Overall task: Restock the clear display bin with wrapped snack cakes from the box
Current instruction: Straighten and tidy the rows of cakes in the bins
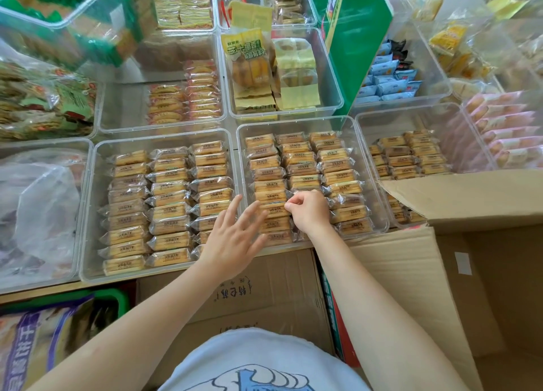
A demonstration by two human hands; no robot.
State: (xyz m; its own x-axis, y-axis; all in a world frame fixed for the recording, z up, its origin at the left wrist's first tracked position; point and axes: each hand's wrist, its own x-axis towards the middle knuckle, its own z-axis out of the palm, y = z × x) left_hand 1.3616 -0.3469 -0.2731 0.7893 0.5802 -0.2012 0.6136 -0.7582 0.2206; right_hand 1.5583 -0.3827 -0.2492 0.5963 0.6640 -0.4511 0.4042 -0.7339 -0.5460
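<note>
- Head view: one clear display bin (370, 185) sits centre, packed with wrapped snack cakes (340, 176) in three columns; the wrappers are clear with a dark printed label over a golden cake.
- Right hand (308, 211) is over the near middle of that bin. Its fingers (289, 205) are curled together, and thumb and forefinger pinch the crimped end of one cake wrapper in the middle column.
- Left hand (235, 235) hovers over the near left corner of the same bin. Its fingers (249, 214) are straight and spread apart and hold nothing; cannot tell whether the fingertips touch the wrappers below.
- A second clear bin (88, 214) stands just beside the first on the left, also filled with three columns of the same cakes.
- A third bin (364, 132) to the right holds fewer of these cakes, packed at its far and left parts.
- The open cardboard box (411, 273) is at the right, one flap (470, 196) lying over the near edge of the third bin; its inside is only partly in view, and I cannot tell what it contains.
- A closed printed carton (279, 290) lies just in front of the two full bins, under both forearms.
- Farther bins hold other snacks: yellow packets (249, 58), blue packets (385, 82), pink-wrapped rolls (505, 132).
</note>
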